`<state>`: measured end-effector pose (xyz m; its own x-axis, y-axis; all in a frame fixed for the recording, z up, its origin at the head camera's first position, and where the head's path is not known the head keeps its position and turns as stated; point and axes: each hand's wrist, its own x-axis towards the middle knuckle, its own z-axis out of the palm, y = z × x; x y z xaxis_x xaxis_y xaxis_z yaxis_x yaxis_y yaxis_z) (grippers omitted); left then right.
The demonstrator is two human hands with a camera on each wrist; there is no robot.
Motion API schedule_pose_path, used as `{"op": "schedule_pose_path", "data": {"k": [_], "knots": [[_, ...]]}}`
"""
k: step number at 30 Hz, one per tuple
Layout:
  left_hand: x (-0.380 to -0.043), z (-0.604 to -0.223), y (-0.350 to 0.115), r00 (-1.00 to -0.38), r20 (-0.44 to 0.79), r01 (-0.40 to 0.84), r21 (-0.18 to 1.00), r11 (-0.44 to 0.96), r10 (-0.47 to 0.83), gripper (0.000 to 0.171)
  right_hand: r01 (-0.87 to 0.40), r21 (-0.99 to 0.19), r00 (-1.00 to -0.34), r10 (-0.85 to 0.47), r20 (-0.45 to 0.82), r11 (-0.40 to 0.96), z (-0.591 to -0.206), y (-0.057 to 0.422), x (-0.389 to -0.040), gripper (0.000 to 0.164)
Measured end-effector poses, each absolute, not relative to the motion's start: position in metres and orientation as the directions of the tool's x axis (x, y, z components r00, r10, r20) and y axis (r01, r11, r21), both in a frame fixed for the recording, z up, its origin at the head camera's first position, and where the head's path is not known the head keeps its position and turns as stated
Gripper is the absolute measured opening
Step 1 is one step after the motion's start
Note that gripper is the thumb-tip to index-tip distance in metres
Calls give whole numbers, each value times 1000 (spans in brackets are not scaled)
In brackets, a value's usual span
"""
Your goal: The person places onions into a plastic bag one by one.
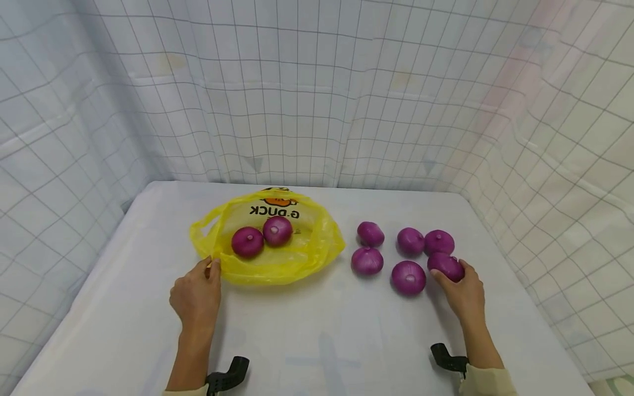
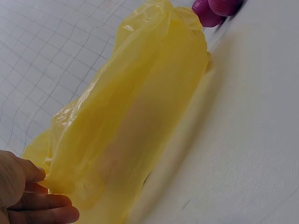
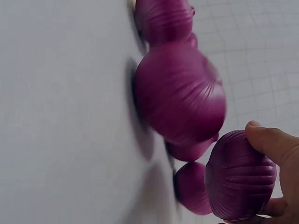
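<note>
My left hand (image 1: 197,291) pinches the near left rim of a yellow plastic bag (image 1: 269,273), seen from the side in the left wrist view. The bag lies with its mouth spread wide, a duck print on its inner back. Inside it sit two red onions (image 1: 247,242), side by side. My right hand (image 1: 464,290) grips a red onion (image 1: 446,267) between thumb and fingers. In the right wrist view that gripped onion (image 3: 240,177) shows in front of other onions. Close to its left is another onion (image 1: 408,278), and just behind it one more (image 1: 439,242).
Two further onions, a rear one (image 1: 370,234) and a nearer one (image 1: 367,261), lie between the bag and the right group. Another onion (image 1: 410,241) lies behind. White grid-patterned curtain (image 1: 307,99) encloses the white table (image 1: 307,330) at the back and sides.
</note>
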<state>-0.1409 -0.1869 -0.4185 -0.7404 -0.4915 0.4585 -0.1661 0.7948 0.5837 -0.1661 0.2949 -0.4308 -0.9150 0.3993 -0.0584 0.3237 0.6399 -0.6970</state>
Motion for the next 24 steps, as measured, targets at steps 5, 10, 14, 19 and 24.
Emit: {"op": "schedule_pose_path", "data": {"k": [5, 10, 14, 19, 24], "knots": [[-141, -415, -186, -740, 466, -157, 581, 798, -485, 30, 248, -759, -936, 350, -29, 601, -411, 270, -160, 93], [-140, -414, -185, -748, 451, -170, 578, 798, -486, 31, 184, -808, -956, 295, -13, 560, -393, 239, -156, 91], [-140, -415, -185, -751, 444, -180, 573, 799, -488, 31, 126, -844, -971, 238, 2, 522, -383, 213, -155, 90], [-140, -416, -186, -750, 443, -185, 573, 799, -491, 32, 26, -861, -985, 158, 63, 508, -374, 183, -155, 87], [-140, -416, -185, -752, 445, -180, 573, 800, -487, 32, -15, -866, -990, 112, 82, 500, -368, 154, -158, 84]]}}
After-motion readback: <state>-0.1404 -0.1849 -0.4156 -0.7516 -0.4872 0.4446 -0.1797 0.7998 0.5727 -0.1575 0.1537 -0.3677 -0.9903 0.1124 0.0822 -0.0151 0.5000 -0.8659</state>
